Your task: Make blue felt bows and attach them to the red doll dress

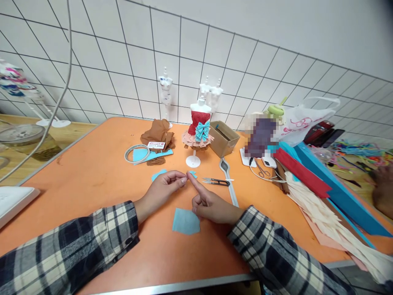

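My left hand [166, 189] rests on the orange table [101, 164] with its fingers pinched together, and what they hold is too small to name. The forefinger of my right hand [208, 203] points out and touches the left fingertips; its other fingers are curled in. Just beyond the fingertips lies a small blue scrap [193, 173]. A square of light blue paper [186, 221] lies under my right wrist, and another blue scrap [158, 175] lies left of my left hand. Thread snips [216, 181] lie to the right of the fingertips.
A tiny mannequin in a red dress with a blue bow [199, 129] stands behind. Brown cloth [158, 133], a tape roll [136, 153], a cardboard box [224, 141], a ruler [229, 180], scissors [260, 169] and stacked coloured sheets [310, 180] crowd the right. Another person's hand [382, 188] is at the far right.
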Demonstrator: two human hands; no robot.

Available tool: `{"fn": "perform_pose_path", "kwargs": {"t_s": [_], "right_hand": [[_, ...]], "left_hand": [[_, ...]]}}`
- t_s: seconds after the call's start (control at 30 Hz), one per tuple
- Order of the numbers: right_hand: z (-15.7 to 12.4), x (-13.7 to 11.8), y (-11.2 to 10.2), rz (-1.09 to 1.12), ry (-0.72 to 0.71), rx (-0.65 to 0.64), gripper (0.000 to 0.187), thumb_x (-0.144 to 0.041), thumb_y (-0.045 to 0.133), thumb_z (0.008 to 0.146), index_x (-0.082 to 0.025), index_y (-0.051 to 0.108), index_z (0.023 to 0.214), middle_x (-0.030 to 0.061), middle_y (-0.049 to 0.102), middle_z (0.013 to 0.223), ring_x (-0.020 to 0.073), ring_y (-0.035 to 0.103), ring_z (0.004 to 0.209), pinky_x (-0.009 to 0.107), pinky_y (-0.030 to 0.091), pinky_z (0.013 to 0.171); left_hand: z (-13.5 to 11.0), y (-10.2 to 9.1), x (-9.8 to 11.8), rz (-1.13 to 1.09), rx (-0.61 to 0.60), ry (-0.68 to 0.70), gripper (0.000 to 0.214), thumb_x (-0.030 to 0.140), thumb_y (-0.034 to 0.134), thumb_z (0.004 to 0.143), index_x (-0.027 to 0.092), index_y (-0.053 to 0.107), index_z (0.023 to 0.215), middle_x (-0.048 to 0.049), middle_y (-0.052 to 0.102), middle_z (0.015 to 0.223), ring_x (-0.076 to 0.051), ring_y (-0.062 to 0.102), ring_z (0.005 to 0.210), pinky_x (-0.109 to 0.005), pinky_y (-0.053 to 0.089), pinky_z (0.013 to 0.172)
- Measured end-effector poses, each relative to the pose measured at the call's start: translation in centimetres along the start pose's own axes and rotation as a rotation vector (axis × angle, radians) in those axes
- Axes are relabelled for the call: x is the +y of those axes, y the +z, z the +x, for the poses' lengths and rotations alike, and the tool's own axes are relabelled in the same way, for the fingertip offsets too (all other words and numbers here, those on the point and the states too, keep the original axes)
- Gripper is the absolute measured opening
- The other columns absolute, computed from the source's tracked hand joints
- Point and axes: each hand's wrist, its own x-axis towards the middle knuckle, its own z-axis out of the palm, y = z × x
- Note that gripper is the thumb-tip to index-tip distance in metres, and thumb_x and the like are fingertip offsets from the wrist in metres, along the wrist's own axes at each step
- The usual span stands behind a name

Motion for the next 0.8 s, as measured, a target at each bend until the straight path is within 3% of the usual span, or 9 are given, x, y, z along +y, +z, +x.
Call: {"fn": "perform_pose_path", "kwargs": {"t_s": [0.23, 0.3, 0.37, 0.43, 0.5, 0.63, 0.7, 0.8], "right_hand": [[0.2, 0.2, 0.4, -0.103, 0.01, 0.038, 0.094, -0.012, 0.052, 0.083, -0.032, -0.007, 0.153, -0.0099, 0.048, 0.064, 0.0081, 0.048, 0.055, 0.02, 0.041, 0.056], [0.4, 0.6, 0.4, -0.231, -0.026, 0.176, 0.083, -0.011, 0.05, 0.083, -0.029, 0.01, 0.154, -0.0094, 0.047, 0.063, 0.0086, 0.047, 0.054, 0.021, 0.04, 0.057], [0.6, 0.8, 0.0, -0.384, -0.085, 0.408, 0.069, -0.01, 0.049, 0.083, -0.024, 0.031, 0.147, -0.0077, 0.049, 0.064, 0.0095, 0.047, 0.056, 0.021, 0.039, 0.057], [0.7, 0.8, -0.6, -0.492, -0.133, 0.608, 0.058, -0.011, 0.049, 0.082, -0.021, 0.04, 0.139, -0.0048, 0.055, 0.071, 0.0098, 0.047, 0.055, 0.023, 0.039, 0.057], [0.6, 0.6, -1.2, -0.576, -0.18, 0.695, 0.05, -0.013, 0.051, 0.083, -0.02, 0.046, 0.132, 0.0003, 0.062, 0.087, 0.0097, 0.048, 0.056, 0.025, 0.042, 0.06], [0.3, -0.3, -1.5, -0.741, -0.362, 0.582, 0.027, -0.022, 0.058, 0.087, -0.023, 0.065, 0.114, 0.0069, 0.067, 0.109, 0.0163, 0.061, 0.083, 0.032, 0.048, 0.077], [0.3, -0.6, -1.2, -0.76, -0.421, 0.498, 0.02, -0.026, 0.062, 0.088, -0.025, 0.07, 0.107, 0.0056, 0.071, 0.105, 0.0185, 0.063, 0.093, 0.034, 0.048, 0.085], [0.5, -0.6, -0.9, -0.761, -0.403, 0.506, 0.015, -0.027, 0.064, 0.088, -0.025, 0.073, 0.1, 0.0039, 0.074, 0.092, 0.0175, 0.065, 0.086, 0.032, 0.049, 0.081]], "left_hand": [[0.0, -0.1, 0.1, 0.008, -0.055, 0.003, 0.022, 0.039, 0.062, 0.08, 0.017, 0.061, 0.078, 0.0012, 0.059, 0.071, -0.015, 0.054, 0.069, -0.026, 0.045, 0.067], [0.1, -0.2, 0.0, -0.014, -0.065, -0.014, 0.02, 0.037, 0.062, 0.079, 0.017, 0.061, 0.077, 0.001, 0.059, 0.07, -0.015, 0.054, 0.069, -0.026, 0.045, 0.066], [0.2, -0.4, -0.2, -0.054, -0.086, -0.029, 0.02, 0.036, 0.062, 0.078, 0.016, 0.061, 0.076, 0.0002, 0.06, 0.07, -0.015, 0.054, 0.068, -0.027, 0.045, 0.066], [0.2, -0.5, -0.3, -0.084, -0.121, -0.021, 0.02, 0.036, 0.062, 0.079, 0.016, 0.062, 0.074, -0.0005, 0.06, 0.068, -0.015, 0.053, 0.066, -0.027, 0.044, 0.066], [0.1, -0.6, -0.3, -0.064, -0.167, 0.009, 0.022, 0.036, 0.061, 0.081, 0.016, 0.061, 0.072, -0.0008, 0.06, 0.068, -0.015, 0.054, 0.066, -0.027, 0.045, 0.068], [-0.3, -0.2, -0.2, 0.106, -0.309, 0.085, 0.031, 0.042, 0.055, 0.087, 0.016, 0.065, 0.076, -0.0028, 0.065, 0.072, -0.016, 0.058, 0.072, -0.027, 0.047, 0.07], [-0.4, 0.0, -0.2, 0.193, -0.35, 0.117, 0.037, 0.046, 0.05, 0.09, 0.015, 0.065, 0.075, -0.0032, 0.067, 0.073, -0.016, 0.059, 0.071, -0.026, 0.048, 0.069], [-0.4, 0.1, -0.3, 0.241, -0.343, 0.138, 0.04, 0.047, 0.047, 0.092, 0.016, 0.065, 0.075, -0.0034, 0.068, 0.075, -0.017, 0.06, 0.073, -0.026, 0.048, 0.071]]}}
